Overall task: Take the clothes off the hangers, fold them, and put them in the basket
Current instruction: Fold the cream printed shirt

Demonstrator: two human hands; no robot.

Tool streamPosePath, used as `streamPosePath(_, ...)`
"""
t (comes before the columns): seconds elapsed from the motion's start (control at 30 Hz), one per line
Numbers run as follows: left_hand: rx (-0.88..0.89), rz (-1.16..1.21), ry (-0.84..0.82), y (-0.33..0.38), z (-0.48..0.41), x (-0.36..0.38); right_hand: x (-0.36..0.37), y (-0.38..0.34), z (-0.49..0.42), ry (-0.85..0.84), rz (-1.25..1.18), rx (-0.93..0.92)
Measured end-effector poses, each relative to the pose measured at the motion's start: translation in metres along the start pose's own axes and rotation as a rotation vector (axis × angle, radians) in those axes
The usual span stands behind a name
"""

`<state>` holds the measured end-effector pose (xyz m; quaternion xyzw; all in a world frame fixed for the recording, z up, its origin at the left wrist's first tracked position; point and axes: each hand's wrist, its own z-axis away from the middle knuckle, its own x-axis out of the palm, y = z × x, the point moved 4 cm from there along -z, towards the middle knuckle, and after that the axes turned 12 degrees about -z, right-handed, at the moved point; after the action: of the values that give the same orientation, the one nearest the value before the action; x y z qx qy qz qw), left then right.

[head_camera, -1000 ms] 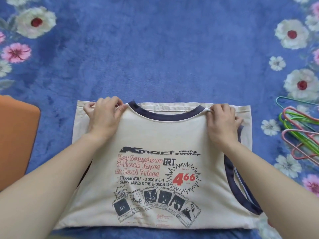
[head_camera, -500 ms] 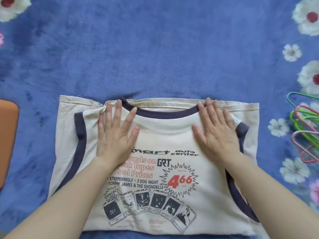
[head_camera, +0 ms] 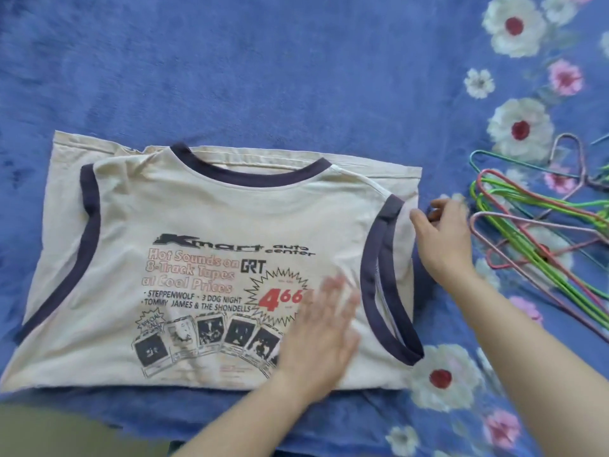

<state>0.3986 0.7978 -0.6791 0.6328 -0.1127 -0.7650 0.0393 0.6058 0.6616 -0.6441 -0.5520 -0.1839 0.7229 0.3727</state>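
A cream sleeveless shirt [head_camera: 204,219] with navy trim and a printed front lies flat on the blue blanket, folded so its hem lines up behind the neckline. My left hand [head_camera: 321,338] rests flat, fingers straight and blurred by motion, on the shirt's lower right part. At the shirt's right edge, beside the navy armhole trim, my right hand [head_camera: 443,239] has thumb and curled fingers closed on the fabric edge. No basket is in view.
A loose pile of coloured wire hangers [head_camera: 540,225] lies on the blanket just right of my right hand. The blue floral blanket [head_camera: 263,77] spreads out beyond the shirt. An olive patch [head_camera: 49,430] shows at the bottom left.
Both hands left the shirt's shoulders. The left hand slid down to the lower right of the shirt; the right hand moved out to its right edge. The view shifted right.
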Motion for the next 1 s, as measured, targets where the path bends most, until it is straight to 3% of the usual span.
streamPosePath(0.07,0.037,0.061,-0.096,0.048,0.008,0.009,0.002,0.003,-0.001,-0.047,-0.067,0.125)
streamPosePath(0.17,-0.047,0.103,-0.222,0.084,0.009,0.014,0.005,0.001,-0.003,-0.142,-0.225,0.215)
streamPosePath(0.33,-0.091,0.028,-0.364,0.086,0.01,0.016,0.013,-0.014,0.004,-0.24,-0.35,0.265)
streamPosePath(0.47,-0.094,0.076,-0.349,0.085,0.014,0.001,0.016,-0.031,0.011,-0.226,-0.381,0.293)
streamPosePath(0.57,-0.107,0.491,-0.232,0.06,0.021,-0.036,0.018,-0.061,0.022,-0.236,-0.367,0.295)
streamPosePath(0.63,-0.249,0.937,-0.265,0.032,0.028,-0.065,0.023,-0.085,0.031,-0.244,-0.396,0.314)
streamPosePath(0.73,-0.52,1.406,-0.129,-0.016,0.049,-0.101,0.039,-0.126,0.05,-0.246,-0.477,0.327)
streamPosePath(0.83,-0.838,1.725,-0.041,-0.07,0.081,-0.118,0.068,-0.174,0.07,-0.26,-0.556,0.299)
streamPosePath(1.0,-1.011,2.175,0.254,-0.159,0.139,-0.129,0.15,-0.252,0.114,-0.351,-0.543,0.198)
